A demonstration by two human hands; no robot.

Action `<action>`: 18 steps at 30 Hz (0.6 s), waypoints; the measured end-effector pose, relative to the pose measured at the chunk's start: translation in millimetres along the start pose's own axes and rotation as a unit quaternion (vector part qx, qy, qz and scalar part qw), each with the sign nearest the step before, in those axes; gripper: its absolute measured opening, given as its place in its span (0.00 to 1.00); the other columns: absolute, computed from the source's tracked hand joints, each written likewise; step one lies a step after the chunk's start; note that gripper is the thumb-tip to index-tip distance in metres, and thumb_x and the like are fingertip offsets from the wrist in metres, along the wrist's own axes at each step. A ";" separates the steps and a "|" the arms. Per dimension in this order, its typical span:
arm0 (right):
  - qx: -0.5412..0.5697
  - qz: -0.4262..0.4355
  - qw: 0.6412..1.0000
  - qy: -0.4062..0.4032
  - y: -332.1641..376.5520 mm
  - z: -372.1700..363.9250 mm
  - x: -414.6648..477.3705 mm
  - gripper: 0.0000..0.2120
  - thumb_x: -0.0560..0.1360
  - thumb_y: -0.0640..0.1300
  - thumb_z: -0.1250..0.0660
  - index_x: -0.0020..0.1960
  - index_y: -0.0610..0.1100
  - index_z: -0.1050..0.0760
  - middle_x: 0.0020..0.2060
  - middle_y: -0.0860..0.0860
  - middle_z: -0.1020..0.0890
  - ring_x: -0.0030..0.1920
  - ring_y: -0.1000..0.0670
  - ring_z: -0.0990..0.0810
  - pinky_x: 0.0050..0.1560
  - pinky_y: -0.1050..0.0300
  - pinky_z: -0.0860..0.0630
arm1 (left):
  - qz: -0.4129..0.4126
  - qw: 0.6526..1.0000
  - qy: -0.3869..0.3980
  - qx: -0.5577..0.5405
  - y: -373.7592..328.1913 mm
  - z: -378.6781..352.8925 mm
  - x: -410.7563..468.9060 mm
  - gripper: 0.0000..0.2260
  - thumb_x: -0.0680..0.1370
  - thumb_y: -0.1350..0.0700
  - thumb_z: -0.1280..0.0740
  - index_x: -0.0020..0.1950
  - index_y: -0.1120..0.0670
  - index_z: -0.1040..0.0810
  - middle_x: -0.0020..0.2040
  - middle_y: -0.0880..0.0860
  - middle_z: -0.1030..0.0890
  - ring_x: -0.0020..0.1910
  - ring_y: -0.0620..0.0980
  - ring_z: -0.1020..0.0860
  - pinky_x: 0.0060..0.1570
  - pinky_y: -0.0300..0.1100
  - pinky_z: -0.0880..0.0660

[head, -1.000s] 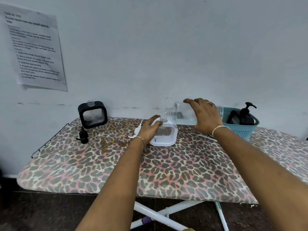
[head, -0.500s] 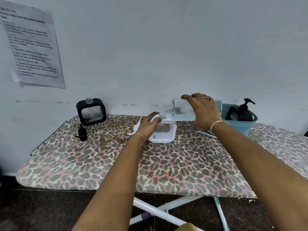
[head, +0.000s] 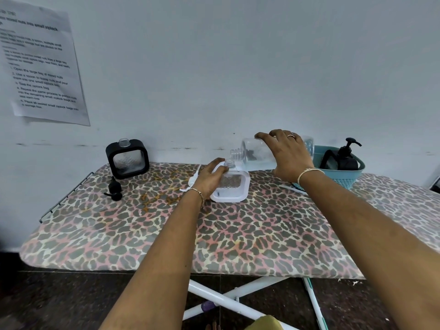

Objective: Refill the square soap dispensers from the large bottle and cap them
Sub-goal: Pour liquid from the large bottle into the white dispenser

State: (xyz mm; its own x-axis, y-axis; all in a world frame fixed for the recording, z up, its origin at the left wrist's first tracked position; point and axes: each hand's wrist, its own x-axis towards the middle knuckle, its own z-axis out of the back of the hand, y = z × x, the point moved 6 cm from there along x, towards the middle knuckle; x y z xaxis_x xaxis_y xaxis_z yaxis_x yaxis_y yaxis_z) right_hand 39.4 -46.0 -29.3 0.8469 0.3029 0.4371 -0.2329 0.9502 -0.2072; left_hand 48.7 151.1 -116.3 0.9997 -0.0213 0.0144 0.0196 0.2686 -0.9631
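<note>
on wall (head: 238, 67): sheet (head: 42, 65) "mixed nuts" | left hand (head: 208, 181) grips dispenser (head: 234, 189) | right hand (head: 288, 156) grips bottle (head: 256, 154)

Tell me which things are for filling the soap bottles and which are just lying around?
For the job: large bottle, tipped in the right hand; white dispenser, held by the left hand; black dispenser, uncapped; black pump cap; white pump cap.

Just lying around: paper on the wall; blue basket with a capped black pump bottle in it.

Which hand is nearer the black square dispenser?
Left. Left hand, on the white square dispenser, is right of the black square dispenser; right hand, gripping the clear bottle, farther right.
</note>
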 end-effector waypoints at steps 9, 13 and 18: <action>-0.008 0.009 1.000 -0.005 1.5 0.5 0.8 0.45 0.63 0.35 0.27 0.73 0.55 0.43 0.65 0.45 0.30 0.64 0.42 0.30 0.69 0.48 0.38 | 0.007 1.000 0.007 -0.001 3.3 -0.5 1.5 0.16 0.80 0.50 0.41 0.68 0.42 0.30 0.68 0.54 0.27 0.64 0.53 0.27 0.63 0.47 0.28; -0.012 0.009 1.000 -0.007 1.7 1.2 0.7 0.45 0.63 0.35 0.26 0.73 0.55 0.43 0.65 0.45 0.31 0.64 0.42 0.30 0.69 0.48 0.39 | 0.016 1.000 0.007 -0.002 3.2 -0.6 0.1 0.16 0.79 0.49 0.39 0.67 0.40 0.31 0.69 0.53 0.28 0.65 0.54 0.27 0.65 0.53 0.29; -0.007 0.004 1.000 -0.005 0.8 -0.6 0.5 0.45 0.62 0.35 0.26 0.73 0.55 0.43 0.64 0.45 0.30 0.63 0.41 0.29 0.68 0.48 0.37 | 0.013 1.000 0.014 -0.004 2.7 -1.2 0.0 0.15 0.79 0.49 0.39 0.66 0.40 0.31 0.69 0.54 0.27 0.65 0.54 0.27 0.65 0.53 0.29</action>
State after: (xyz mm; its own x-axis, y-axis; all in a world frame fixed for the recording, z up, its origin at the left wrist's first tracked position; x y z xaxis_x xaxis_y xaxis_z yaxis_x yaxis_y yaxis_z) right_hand 39.9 -45.1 -29.8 0.8396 0.3122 0.4445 -0.2333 0.9463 -0.2239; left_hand 48.7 150.7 -119.1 0.9990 -0.0411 -0.0188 -0.0074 0.2610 -0.9653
